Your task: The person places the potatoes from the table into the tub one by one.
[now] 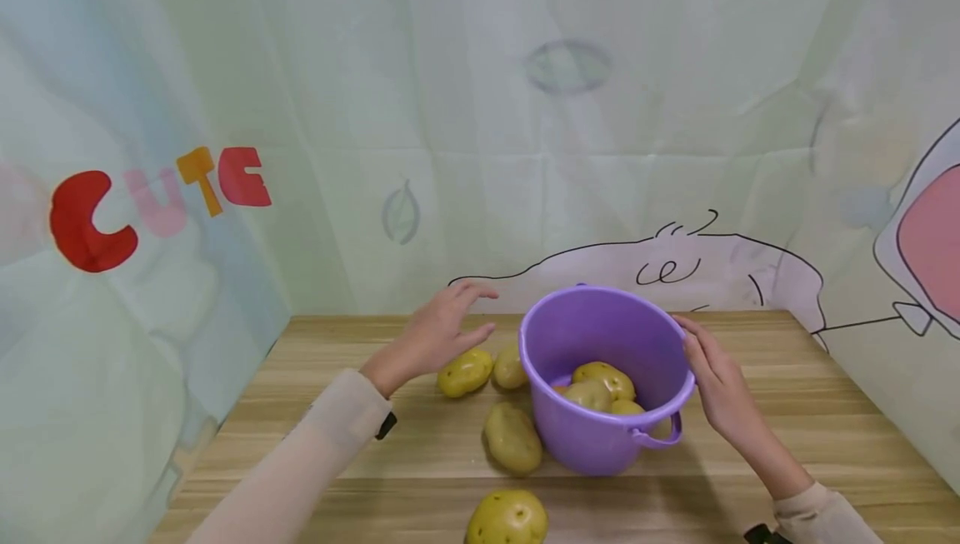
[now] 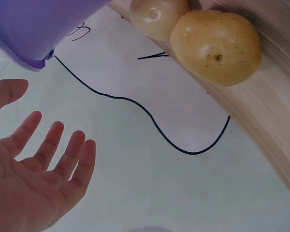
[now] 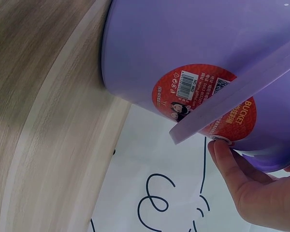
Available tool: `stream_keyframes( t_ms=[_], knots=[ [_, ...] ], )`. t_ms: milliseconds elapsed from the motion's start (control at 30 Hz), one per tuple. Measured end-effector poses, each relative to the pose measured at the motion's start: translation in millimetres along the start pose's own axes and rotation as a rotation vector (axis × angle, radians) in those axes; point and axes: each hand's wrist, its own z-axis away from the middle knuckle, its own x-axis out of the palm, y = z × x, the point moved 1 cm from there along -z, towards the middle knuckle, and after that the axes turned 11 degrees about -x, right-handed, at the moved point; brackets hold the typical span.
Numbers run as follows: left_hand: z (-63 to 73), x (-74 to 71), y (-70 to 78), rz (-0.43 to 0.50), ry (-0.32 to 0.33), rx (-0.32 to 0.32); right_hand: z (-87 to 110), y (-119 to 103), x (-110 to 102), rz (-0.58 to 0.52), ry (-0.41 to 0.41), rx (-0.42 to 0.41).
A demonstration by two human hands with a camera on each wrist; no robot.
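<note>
A purple bucket [image 1: 600, 444] stands on the table, its mouth facing me, with several yellow potatoes [image 1: 602, 379] inside. My right hand [image 1: 722, 386] holds the bucket at its right rim; in the right wrist view its fingers [image 3: 227, 164] lie against the outer wall under the rim. To the bucket's left, my left hand [image 1: 435, 331] hovers in the air, fingers spread and holding nothing. Below it lies one potato [image 1: 465, 373], beside another potato [image 1: 510, 369] partly behind the bucket. A longer potato [image 1: 513, 439] lies near the bucket's base, and a potato [image 1: 508, 519] is at the front.
The wood-grain table [image 1: 375, 494] ends at a printed cloth backdrop [image 1: 465, 152] behind and at both sides. A handle [image 1: 660, 436] hangs at the bucket's front. In the right wrist view, a purple strip [image 3: 232, 96] crosses a red label [image 3: 176, 87] on the bucket.
</note>
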Motion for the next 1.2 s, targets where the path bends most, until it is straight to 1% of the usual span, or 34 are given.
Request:
stream_keyframes(
  t_ms=[167,367,467,667,900,1200],
  knots=[
    [0.1,3.1,-7.7,0.001,-0.033,-0.037,-0.2,0.9,0.1,0.005,0.003,-0.004],
    [0.5,9.3,-15.9,-0.007,-0.07,-0.065,-0.2,1.6,0.3,-0.003,0.0,0.002],
    [0.6,13.8,-20.1,-0.025,-0.088,-0.086,0.0,1.5,0.5,-0.011,0.0,0.005],
    [0.6,24.6,-27.9,-0.045,-0.135,-0.106,0.2,0.6,0.8,-0.021,0.008,0.001],
    [2.2,36.9,-34.6,-0.071,-0.156,-0.079,0.0,1.9,1.1,-0.013,0.012,-0.002],
    [4.5,46.7,-42.1,-0.071,-0.178,-0.116,0.2,3.2,1.3,-0.016,0.013,0.006]
  ],
)
